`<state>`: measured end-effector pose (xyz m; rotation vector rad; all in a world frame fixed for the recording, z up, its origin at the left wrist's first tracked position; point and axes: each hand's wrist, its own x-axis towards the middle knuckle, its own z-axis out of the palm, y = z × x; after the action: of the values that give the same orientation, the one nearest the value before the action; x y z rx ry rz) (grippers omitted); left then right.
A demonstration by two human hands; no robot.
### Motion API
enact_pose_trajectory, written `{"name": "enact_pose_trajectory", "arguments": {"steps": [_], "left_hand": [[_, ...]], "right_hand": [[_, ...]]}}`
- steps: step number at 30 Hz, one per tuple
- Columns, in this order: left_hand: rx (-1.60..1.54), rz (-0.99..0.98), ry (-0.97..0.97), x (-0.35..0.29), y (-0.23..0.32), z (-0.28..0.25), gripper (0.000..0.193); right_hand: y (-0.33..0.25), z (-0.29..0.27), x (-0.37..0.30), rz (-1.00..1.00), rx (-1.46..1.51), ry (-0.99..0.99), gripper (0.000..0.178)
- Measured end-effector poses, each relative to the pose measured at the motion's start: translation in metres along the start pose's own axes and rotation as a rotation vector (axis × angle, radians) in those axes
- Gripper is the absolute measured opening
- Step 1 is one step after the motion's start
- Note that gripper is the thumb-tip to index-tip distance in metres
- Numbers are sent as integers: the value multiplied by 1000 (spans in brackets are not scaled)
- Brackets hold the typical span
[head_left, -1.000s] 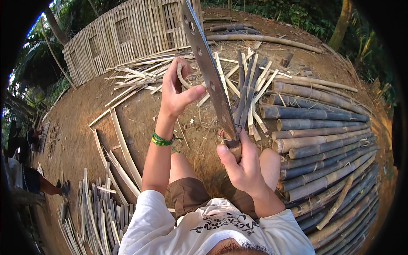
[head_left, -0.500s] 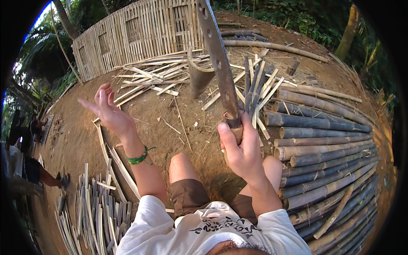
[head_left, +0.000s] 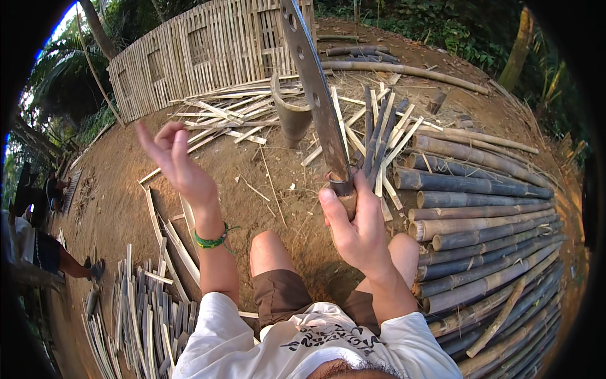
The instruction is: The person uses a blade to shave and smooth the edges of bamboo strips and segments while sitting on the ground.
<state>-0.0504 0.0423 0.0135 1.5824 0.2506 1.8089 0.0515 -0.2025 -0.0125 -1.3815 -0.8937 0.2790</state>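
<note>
My right hand (head_left: 358, 230) is wrapped round the short wooden handle of a machete (head_left: 315, 95), in front of my knees. Its long dark blade has a row of round holes and points up and away from me. Beside the blade is a curved, pale brown piece that looks like split bamboo (head_left: 292, 120); I cannot tell whether it is joined to the blade. My left hand (head_left: 183, 165) is raised on the left with nothing in it, its fingers apart and partly curled. A green band circles that wrist.
Bamboo poles (head_left: 480, 183) lie stacked on the right. Split bamboo strips (head_left: 142, 316) fill the lower left, and more strips (head_left: 233, 117) are scattered ahead. A slatted bamboo panel (head_left: 208, 57) stands behind them. Another person's leg (head_left: 74, 266) shows at the far left.
My right hand and the machete have shifted slightly left, and the curved piece beside the blade has moved left with them. My left hand has moved a little right, its fingers changing pose.
</note>
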Motion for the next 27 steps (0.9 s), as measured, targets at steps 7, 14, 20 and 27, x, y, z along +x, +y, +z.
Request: {"name": "enact_pose_trajectory", "arguments": {"steps": [7, 14, 20, 27], "left_hand": [[-41, -50, -468, -30, 12, 67, 76], [-177, -189, -556, -24, 1, 81, 67], [-353, -389, -585, -29, 11, 80, 67], [-631, -454, -530, -33, 0, 78, 66]], "right_hand": [[-4, 3, -5, -1, -44, -2, 30], [-2, -1, -12, -41, -69, 0, 31], [1, -2, -15, -22, -75, 4, 30], [2, -2, -16, -33, -53, -11, 31]]}}
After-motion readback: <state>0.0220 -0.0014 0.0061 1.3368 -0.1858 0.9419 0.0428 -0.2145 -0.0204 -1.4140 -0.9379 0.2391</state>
